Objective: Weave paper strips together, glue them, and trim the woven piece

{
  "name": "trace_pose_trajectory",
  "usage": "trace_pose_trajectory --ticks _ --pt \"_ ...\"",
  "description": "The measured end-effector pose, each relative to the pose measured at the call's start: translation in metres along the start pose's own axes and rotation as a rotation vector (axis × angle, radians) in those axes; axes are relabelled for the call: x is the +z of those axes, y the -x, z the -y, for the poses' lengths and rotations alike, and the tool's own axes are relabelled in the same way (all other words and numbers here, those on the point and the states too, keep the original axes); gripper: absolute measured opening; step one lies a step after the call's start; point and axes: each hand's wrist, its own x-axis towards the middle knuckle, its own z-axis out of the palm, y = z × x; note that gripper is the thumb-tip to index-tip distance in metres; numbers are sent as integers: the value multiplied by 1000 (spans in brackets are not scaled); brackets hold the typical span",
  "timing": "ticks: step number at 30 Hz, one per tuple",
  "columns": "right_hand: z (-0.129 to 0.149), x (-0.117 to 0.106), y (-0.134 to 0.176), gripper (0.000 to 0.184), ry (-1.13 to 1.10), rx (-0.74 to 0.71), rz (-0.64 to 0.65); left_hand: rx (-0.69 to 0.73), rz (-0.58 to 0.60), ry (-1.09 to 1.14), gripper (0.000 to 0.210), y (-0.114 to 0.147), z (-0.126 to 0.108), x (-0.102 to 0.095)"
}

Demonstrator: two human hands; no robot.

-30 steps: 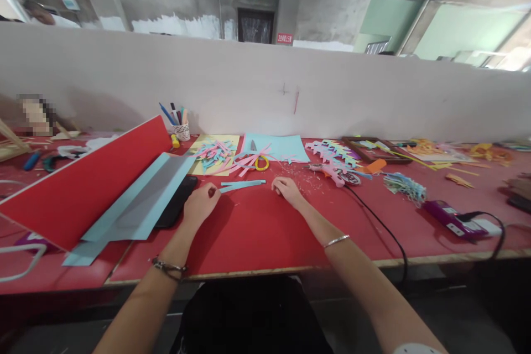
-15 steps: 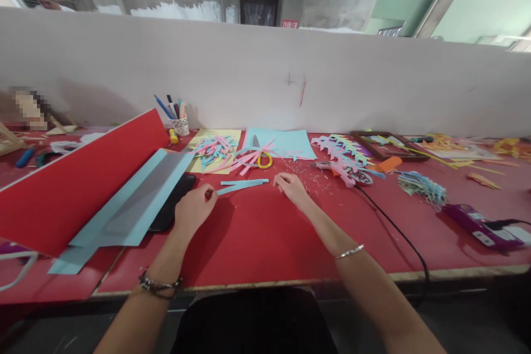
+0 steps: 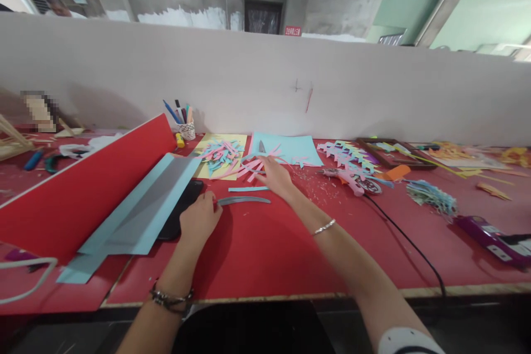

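Observation:
A light blue paper strip [image 3: 244, 199] is pinched at its left end by my left hand [image 3: 201, 215], and it curves out to the right just above the table. Behind it a second blue strip [image 3: 249, 189] lies on the red surface. My right hand [image 3: 276, 176] is over the yellow-handled scissors, fingers closed around the handle area and hiding it; only the scissors' blade [image 3: 261, 147] shows beyond. Pink paper strips [image 3: 252, 168] lie beside those fingers. A pile of pink and blue cut strips [image 3: 222, 155] rests on yellow paper [image 3: 207, 144].
To my left stand a red board [image 3: 103, 177] and a folded blue sheet [image 3: 157, 204] over a black flat object [image 3: 182, 213]. A pen cup [image 3: 187, 130] is behind. On the right lie a pink glue gun [image 3: 350, 180], its cord, a fringed paper bundle [image 3: 431, 196] and a purple power strip [image 3: 489, 240].
My right hand has moved forward from the blue strips to the scissors. My left hand still holds one strip, now apart from the other. The view has shifted slightly.

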Motion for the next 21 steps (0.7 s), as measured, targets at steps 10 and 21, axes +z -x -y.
trace_pose_trajectory --ticks 10,21 --pt "4 -5 -9 19 -49 -51 60 327 -234 389 38 -9 2 16" --pt "-26 -35 54 19 -1022 -16 96 743 -150 506 25 -32 -38 7"
